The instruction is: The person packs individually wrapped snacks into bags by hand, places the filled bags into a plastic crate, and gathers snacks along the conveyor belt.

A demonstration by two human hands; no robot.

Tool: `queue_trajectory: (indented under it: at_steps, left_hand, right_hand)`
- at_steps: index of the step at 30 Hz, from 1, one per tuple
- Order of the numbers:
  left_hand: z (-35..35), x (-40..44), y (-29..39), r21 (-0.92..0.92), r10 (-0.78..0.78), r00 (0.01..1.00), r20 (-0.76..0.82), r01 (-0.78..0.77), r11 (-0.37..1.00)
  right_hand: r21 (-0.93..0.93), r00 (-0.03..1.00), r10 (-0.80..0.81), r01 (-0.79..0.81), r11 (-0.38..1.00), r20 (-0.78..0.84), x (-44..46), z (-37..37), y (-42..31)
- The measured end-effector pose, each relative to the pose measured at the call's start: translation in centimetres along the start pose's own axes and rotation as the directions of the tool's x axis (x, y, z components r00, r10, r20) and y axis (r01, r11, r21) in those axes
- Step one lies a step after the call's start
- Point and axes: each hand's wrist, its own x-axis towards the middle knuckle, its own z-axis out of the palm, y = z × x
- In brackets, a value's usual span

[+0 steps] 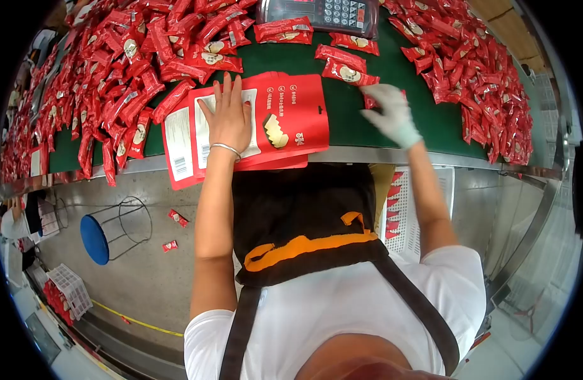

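My left hand (229,120), bare and with a bracelet at the wrist, lies flat with fingers spread on a stack of large red printed pouches (307,114). The stack rests on the green work surface (348,136) and overhangs its metal front edge. My right hand (391,114), in a whitish glove, is over the green surface, right of the pouches. A small red packet (402,95) shows partly behind its fingers; whether they grip it is unclear. Several small red packets (350,71) lie just beyond, between my hands.
Heaps of red packets lie at left (114,69) and right (469,76). A scale with keypad (345,14) stands at the far side. Below are a white basket (443,183), a blue stool (94,239) and fallen packets (177,218). Part of a person (14,225) shows far left.
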Motion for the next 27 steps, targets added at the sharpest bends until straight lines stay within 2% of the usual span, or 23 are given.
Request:
queue_trajectory:
  at_steps: [1, 3, 4, 5, 7, 9, 10, 11, 13, 15, 16, 17, 19, 21, 23, 27]
  left_hand:
    - [0.1, -0.1, 0.0, -0.036, 0.002, 1.0, -0.005, -0.002, 0.999]
    - [-0.3, -0.2, 0.2, -0.067, 0.0, 1.0, 0.021, 0.001, 0.998]
    - [-0.5, 0.0, 0.2, -0.095, -0.008, 0.999, 0.034, 0.011, 0.995]
    - [-0.4, 0.1, 0.0, -0.089, -0.009, 0.999, 0.031, 0.012, 0.996]
    - [0.0, 0.1, -0.2, -0.129, -0.015, 1.0, 0.027, 0.018, 0.991]
    - [0.0, 0.0, -0.1, -0.127, 0.0, 1.0, 0.029, 0.004, 0.992]
    - [-0.2, 0.1, -0.2, -0.124, 0.011, 1.0, 0.013, -0.009, 0.992]
    - [-0.3, 0.0, -0.3, -0.113, 0.014, 1.0, 0.009, -0.012, 0.993]
    - [-0.1, 0.2, -0.3, -0.118, -0.017, 0.999, 0.032, 0.021, 0.993]
    - [0.0, -0.2, -0.3, -0.12, -0.044, 0.998, 0.048, 0.05, 0.992]
    - [-0.2, -0.3, -0.1, -0.15, -0.031, 0.999, 0.035, 0.036, 0.988]
    - [-0.3, 0.1, -0.1, -0.176, -0.016, 1.0, 0.007, 0.017, 0.984]
    - [-0.3, 0.2, -0.1, -0.176, -0.033, 0.999, 0.001, 0.033, 0.984]
    - [-0.4, -0.1, -0.1, -0.214, -0.02, 1.0, 0.0, 0.019, 0.977]
    - [-0.3, -0.3, -0.1, -0.195, -0.006, 1.0, -0.004, 0.005, 0.981]
    - [-0.5, -0.1, 0.2, -0.205, 0.002, 1.0, -0.011, -0.004, 0.979]
  right_hand:
    - [-0.098, 0.996, 0.065, -0.07, 0.993, -0.053, -1.6, -0.9, 2.4]
    - [-0.112, 0.997, 0.041, -0.034, 0.993, 0.058, -3.8, -0.6, 6.8]
    - [-0.166, 0.987, 0.019, 0.007, 0.986, 0.157, -3.1, -1.5, 6.0]
    - [-0.162, 0.988, 0.015, 0.01, 0.987, 0.153, -2.0, -1.7, 4.9]
    - [0.058, 0.999, 0.045, -0.043, 0.997, -0.023, 0.3, -1.2, 2.2]
    - [0.131, 0.958, 0.061, -0.025, 0.991, -0.279, 4.1, 0.3, 0.5]
    - [-0.043, 0.969, -0.06, 0.051, 0.998, -0.238, 5.3, 3.0, 2.7]
    - [-0.213, 1.0, -0.013, 0.008, 0.977, -0.021, 5.5, 4.8, 3.5]
    - [-0.257, 0.999, -0.034, 0.029, 0.966, -0.015, 4.7, 4.2, 3.3]
    - [-0.256, 0.991, 0.097, -0.071, 0.964, 0.089, 4.0, 2.6, 3.1]
    - [-0.182, 0.98, 0.158, -0.134, 0.974, 0.121, 3.5, 1.9, 2.9]
    - [-0.182, 0.981, 0.154, -0.131, 0.975, 0.12, 2.6, 1.3, 2.5]
    - [-0.041, 0.996, 0.08, -0.078, 0.996, 0.045, -0.3, -0.2, 0.5]
    - [-0.005, 0.99, 0.051, -0.05, 0.999, 0.129, -1.9, -0.6, -1.4]
    - [0.031, 0.992, -0.082, 0.079, 0.996, 0.101, -1.5, -0.1, -3.3]
    - [0.082, 0.977, -0.199, 0.193, 0.978, 0.073, 2.8, 3.4, -5.7]
